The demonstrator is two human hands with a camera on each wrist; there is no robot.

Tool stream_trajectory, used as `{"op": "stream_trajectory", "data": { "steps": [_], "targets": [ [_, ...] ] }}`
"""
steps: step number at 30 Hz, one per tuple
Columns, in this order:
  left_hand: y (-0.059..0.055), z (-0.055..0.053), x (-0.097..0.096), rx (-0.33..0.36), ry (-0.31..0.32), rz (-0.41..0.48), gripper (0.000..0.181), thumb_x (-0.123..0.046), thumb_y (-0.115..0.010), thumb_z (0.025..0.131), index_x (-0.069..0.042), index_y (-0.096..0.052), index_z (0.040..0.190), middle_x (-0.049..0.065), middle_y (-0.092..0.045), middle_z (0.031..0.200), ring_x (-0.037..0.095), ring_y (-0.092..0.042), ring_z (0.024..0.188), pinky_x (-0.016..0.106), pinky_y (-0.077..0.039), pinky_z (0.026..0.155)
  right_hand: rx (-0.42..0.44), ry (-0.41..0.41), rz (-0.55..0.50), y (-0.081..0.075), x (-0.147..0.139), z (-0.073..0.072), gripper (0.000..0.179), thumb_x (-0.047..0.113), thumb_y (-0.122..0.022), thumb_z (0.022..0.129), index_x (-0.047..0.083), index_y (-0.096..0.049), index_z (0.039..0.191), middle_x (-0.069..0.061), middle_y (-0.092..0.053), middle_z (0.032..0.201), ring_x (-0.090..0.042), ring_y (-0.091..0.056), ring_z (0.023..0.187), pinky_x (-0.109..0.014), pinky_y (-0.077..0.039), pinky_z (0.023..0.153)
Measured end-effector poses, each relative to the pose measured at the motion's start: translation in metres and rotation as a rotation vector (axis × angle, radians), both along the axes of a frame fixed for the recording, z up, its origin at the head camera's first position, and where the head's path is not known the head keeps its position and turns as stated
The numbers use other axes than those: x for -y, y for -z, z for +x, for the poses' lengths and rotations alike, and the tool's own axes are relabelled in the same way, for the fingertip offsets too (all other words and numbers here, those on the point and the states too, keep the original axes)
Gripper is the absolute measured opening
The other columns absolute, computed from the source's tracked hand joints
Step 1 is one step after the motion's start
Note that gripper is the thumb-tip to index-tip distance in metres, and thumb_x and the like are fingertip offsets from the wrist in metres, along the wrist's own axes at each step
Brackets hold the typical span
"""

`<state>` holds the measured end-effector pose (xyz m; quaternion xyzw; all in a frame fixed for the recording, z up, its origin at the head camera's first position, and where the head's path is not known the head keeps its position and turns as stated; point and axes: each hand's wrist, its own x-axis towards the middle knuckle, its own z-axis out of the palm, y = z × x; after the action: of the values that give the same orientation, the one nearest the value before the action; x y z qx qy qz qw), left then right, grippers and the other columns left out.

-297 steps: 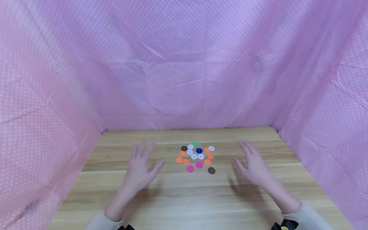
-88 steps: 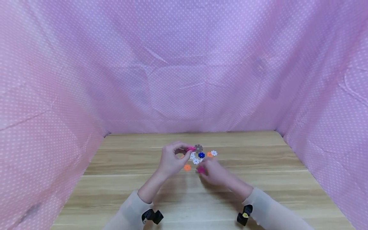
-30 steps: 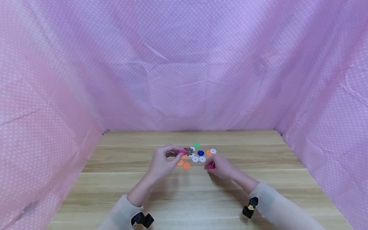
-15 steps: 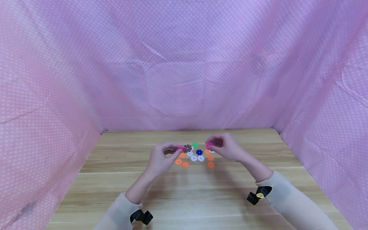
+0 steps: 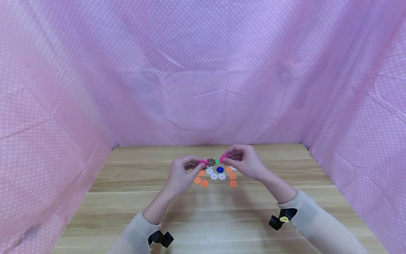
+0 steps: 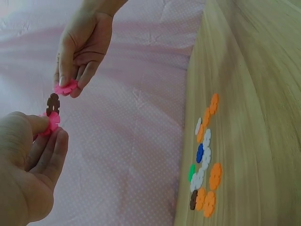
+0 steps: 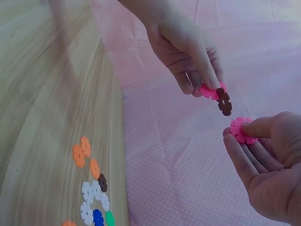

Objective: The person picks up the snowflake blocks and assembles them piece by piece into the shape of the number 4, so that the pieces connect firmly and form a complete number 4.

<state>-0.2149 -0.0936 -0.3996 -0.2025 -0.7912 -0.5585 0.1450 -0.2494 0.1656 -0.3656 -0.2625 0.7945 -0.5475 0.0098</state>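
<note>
My left hand [image 5: 181,175] pinches a pink snowflake disc [image 6: 53,121] between thumb and fingers. Slotted into that disc is a brown snowflake disc [image 6: 52,104], which sticks out towards the other hand. A second pink snowflake disc [image 7: 243,130] is pinched in my right hand [image 5: 248,163], its slotted edge facing the brown one with a small gap between. Both hands are raised above the table, over the far part of the loose discs. In the right wrist view the joined pink and brown discs stand at an angle to each other.
On the wooden table [image 5: 203,218] lie loose snowflake discs: several orange [image 5: 233,183], several white [image 5: 214,176], a blue one [image 5: 220,170], a green one [image 7: 110,218] and a brown one [image 7: 103,182]. A pink dotted cloth [image 5: 203,88] hangs round the back and sides.
Earlier both hands were empty and the discs lay flat. Since then the left took joined pink and brown discs, the right picked up the other pink disc, rose and moved left towards them.
</note>
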Motion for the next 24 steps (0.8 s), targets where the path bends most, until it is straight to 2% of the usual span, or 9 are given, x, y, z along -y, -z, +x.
{"op": "stream_trajectory", "data": {
  "steps": [5,7,10,15,20,24],
  "targets": [
    [-0.001,-0.002,-0.001,-0.024,0.028,0.018,0.011,-0.006,-0.081,0.094,-0.008,-0.080,0.105,0.008,-0.082,0.100,0.021,-0.079,0.093,0.025,-0.068,0.087,-0.039,-0.017,-0.018,0.000,0.005,0.003,0.016,0.003,-0.081,0.093,0.002,-0.076,0.107,-0.016,-0.081,0.102,-0.033,-0.080,0.092,-0.032,-0.070,0.083],
    [-0.001,-0.002,-0.001,-0.032,0.034,0.020,0.011,-0.006,-0.080,0.094,-0.008,-0.080,0.105,0.008,-0.082,0.100,0.022,-0.079,0.092,0.026,-0.068,0.086,-0.046,-0.012,-0.024,0.001,0.006,0.003,0.016,0.002,-0.081,0.092,0.001,-0.075,0.107,-0.016,-0.080,0.101,-0.028,-0.080,0.090,-0.036,-0.070,0.083],
    [0.000,-0.002,-0.001,-0.025,0.038,0.029,0.011,-0.006,-0.080,0.094,-0.008,-0.080,0.105,0.009,-0.082,0.100,0.024,-0.079,0.092,0.027,-0.069,0.086,-0.041,-0.012,-0.033,0.002,0.008,0.004,0.016,0.000,-0.080,0.092,0.001,-0.074,0.107,-0.017,-0.080,0.101,-0.024,-0.079,0.089,-0.035,-0.070,0.083],
    [0.002,-0.003,-0.001,-0.011,0.036,0.034,0.011,-0.005,-0.081,0.093,-0.008,-0.081,0.104,0.009,-0.082,0.100,0.021,-0.079,0.092,0.028,-0.069,0.088,-0.028,-0.027,-0.046,0.005,0.012,0.005,0.014,-0.001,-0.080,0.092,0.000,-0.073,0.105,-0.018,-0.079,0.101,-0.029,-0.079,0.089,-0.032,-0.070,0.081],
    [0.002,-0.003,-0.002,-0.014,0.033,0.029,0.011,-0.005,-0.082,0.093,-0.008,-0.081,0.103,0.008,-0.082,0.099,0.019,-0.079,0.092,0.027,-0.069,0.087,-0.033,-0.024,-0.052,0.007,0.013,0.005,0.014,-0.001,-0.079,0.093,0.000,-0.073,0.105,-0.018,-0.079,0.101,-0.015,-0.078,0.086,-0.039,-0.070,0.083],
    [0.003,-0.004,-0.002,-0.036,0.041,0.032,0.011,-0.004,-0.082,0.093,-0.007,-0.081,0.103,0.009,-0.082,0.099,0.020,-0.079,0.091,0.025,-0.069,0.085,-0.037,-0.030,-0.056,0.009,0.014,0.005,0.013,-0.001,-0.079,0.093,0.000,-0.072,0.105,-0.018,-0.078,0.101,-0.017,-0.078,0.087,-0.038,-0.070,0.083]
  ]
}}
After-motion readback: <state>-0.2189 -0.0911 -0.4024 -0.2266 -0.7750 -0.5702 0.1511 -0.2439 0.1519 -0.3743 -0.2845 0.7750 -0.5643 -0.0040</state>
